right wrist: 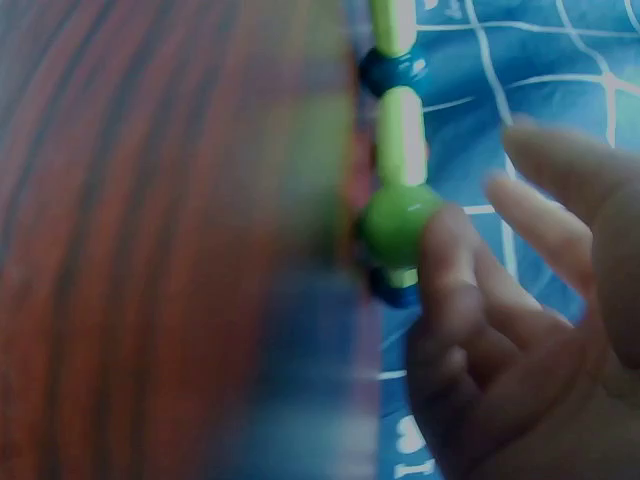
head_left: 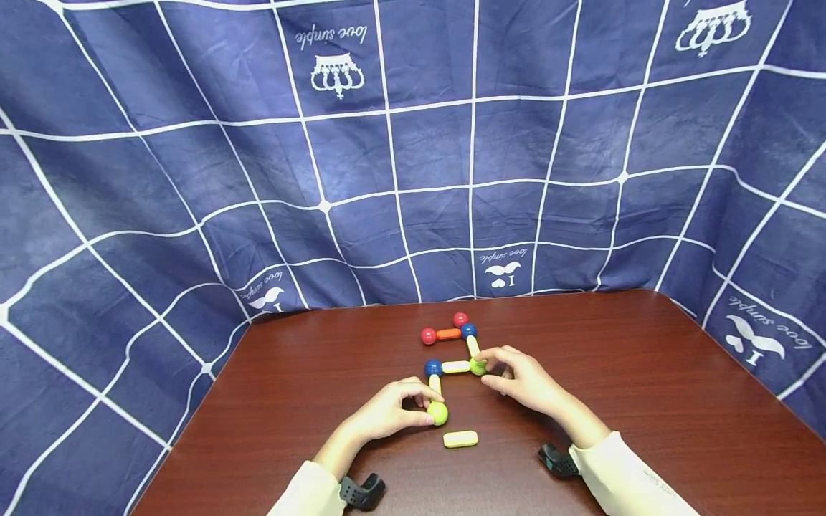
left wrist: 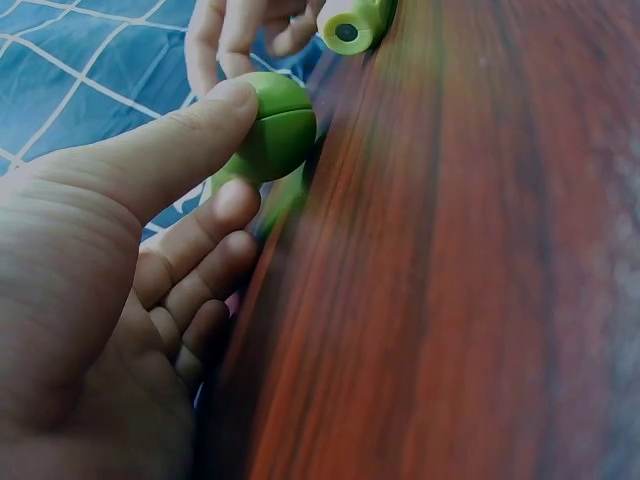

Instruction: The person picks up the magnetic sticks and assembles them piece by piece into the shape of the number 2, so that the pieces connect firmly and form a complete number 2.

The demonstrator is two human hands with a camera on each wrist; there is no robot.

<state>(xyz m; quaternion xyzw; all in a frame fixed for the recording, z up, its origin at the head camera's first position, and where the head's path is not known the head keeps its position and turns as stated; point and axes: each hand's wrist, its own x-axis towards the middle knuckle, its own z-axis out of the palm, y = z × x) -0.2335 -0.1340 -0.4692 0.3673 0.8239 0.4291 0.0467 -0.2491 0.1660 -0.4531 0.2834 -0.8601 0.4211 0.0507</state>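
A zigzag of toy magnetic building balls and sticks lies on the table. My left hand (head_left: pixel 393 410) pinches the yellow-green ball (left wrist: pixel 285 130) at the near end between thumb and fingers. From it a yellow stick (head_left: pixel 435 388) leads to a blue ball (head_left: pixel 434 368); a second yellow stick (head_left: pixel 456 367) joins that to another yellow-green ball (right wrist: pixel 398 226). My right hand (head_left: pixel 523 378) touches this ball with a fingertip, its thumb held apart. Beyond are a yellow stick (head_left: pixel 474 347), a blue ball (head_left: pixel 468 330), an orange stick (head_left: pixel 448 334) and two red balls (head_left: pixel 429 336).
A loose yellow stick (head_left: pixel 460 439) lies near the left hand, a dark disc in its end. Dark straps (head_left: pixel 363 491) sit at both wrists. The brown wooden table (head_left: pixel 310 358) meets a blue, white-lined cloth (head_left: pixel 432 150) behind and at both sides.
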